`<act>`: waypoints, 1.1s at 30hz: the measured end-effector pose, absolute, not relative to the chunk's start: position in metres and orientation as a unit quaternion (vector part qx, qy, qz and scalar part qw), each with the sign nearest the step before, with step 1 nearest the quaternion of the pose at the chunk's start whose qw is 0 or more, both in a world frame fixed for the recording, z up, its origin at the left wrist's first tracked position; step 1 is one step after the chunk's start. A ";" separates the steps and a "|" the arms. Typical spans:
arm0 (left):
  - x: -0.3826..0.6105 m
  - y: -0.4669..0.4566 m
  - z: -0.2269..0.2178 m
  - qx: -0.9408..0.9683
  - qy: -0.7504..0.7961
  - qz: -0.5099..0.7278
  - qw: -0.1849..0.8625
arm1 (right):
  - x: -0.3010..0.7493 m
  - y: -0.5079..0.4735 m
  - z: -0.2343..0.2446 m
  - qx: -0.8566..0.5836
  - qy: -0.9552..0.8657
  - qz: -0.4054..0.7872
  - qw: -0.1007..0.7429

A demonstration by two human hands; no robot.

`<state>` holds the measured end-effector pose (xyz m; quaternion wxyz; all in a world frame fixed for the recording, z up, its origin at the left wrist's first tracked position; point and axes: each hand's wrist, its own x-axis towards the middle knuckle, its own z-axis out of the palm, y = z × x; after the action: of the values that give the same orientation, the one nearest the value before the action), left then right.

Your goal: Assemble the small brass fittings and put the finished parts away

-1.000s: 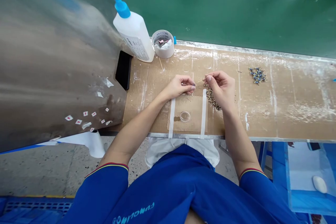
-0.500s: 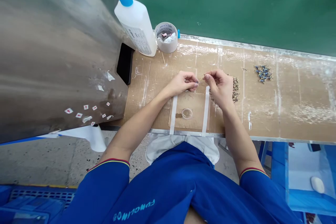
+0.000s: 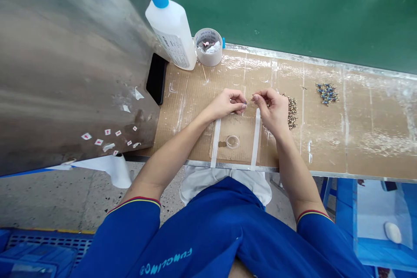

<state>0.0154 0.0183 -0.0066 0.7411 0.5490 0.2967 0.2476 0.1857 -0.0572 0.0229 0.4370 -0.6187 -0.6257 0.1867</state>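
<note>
My left hand is pinched shut on a tiny piece at its fingertips, too small to name. My right hand is pinched on a thin stick whose tip points left, towards the left fingertips. Both hands hover close together over a cardboard-covered bench. A heap of small brass-coloured parts lies just right of my right hand. A small clear round dish sits below the hands, between two white tape strips.
A white squeeze bottle with a blue nozzle and a small white cup of scraps stand at the back left. A black block leans at the metal panel. A small pile of blue parts lies far right.
The two hands have stayed pinched together with hardly any motion. The view shifted slightly, which brought the brass heap out from behind my right hand.
</note>
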 end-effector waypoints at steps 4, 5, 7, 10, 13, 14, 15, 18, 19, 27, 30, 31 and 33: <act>0.014 0.018 -0.004 0.552 0.293 0.247 0.740 | 0.186 -0.057 0.025 -0.619 -0.636 0.175 0.428; 0.014 0.018 -0.003 0.555 0.293 0.246 0.739 | 0.187 -0.057 0.025 -0.618 -0.639 0.175 0.424; 0.013 0.018 -0.003 0.562 0.293 0.242 0.735 | 0.187 -0.057 0.025 -0.615 -0.643 0.178 0.420; 0.013 0.018 -0.003 0.568 0.293 0.240 0.731 | 0.186 -0.058 0.025 -0.615 -0.645 0.178 0.417; 0.013 0.019 -0.003 0.578 0.292 0.238 0.724 | 0.186 -0.058 0.025 -0.612 -0.652 0.176 0.412; 0.012 0.019 -0.002 0.582 0.291 0.237 0.722 | 0.186 -0.058 0.025 -0.607 -0.657 0.175 0.412; 0.012 0.019 -0.002 0.585 0.290 0.236 0.720 | 0.186 -0.058 0.025 -0.602 -0.661 0.172 0.413; 0.012 0.018 0.000 0.584 0.289 0.235 0.721 | 0.187 -0.059 0.026 -0.593 -0.671 0.165 0.412; 0.012 0.018 0.000 0.583 0.287 0.236 0.722 | 0.187 -0.059 0.027 -0.594 -0.673 0.166 0.409; 0.012 0.018 0.000 0.584 0.282 0.234 0.724 | 0.185 -0.058 0.027 -0.585 -0.671 0.170 0.424; 0.012 0.018 0.000 0.584 0.286 0.232 0.723 | 0.187 -0.061 0.030 -0.594 -0.659 0.181 0.424; 0.012 0.018 0.000 0.584 0.286 0.232 0.723 | 0.189 -0.065 0.033 -0.598 -0.646 0.191 0.433; 0.013 0.017 0.000 0.587 0.286 0.232 0.721 | 0.191 -0.077 0.039 -0.602 -0.613 0.211 0.465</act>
<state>0.0128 0.0175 0.0004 0.7209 0.5870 0.2864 0.2319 0.1913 -0.0770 0.0395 0.4655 -0.6022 -0.6132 0.2112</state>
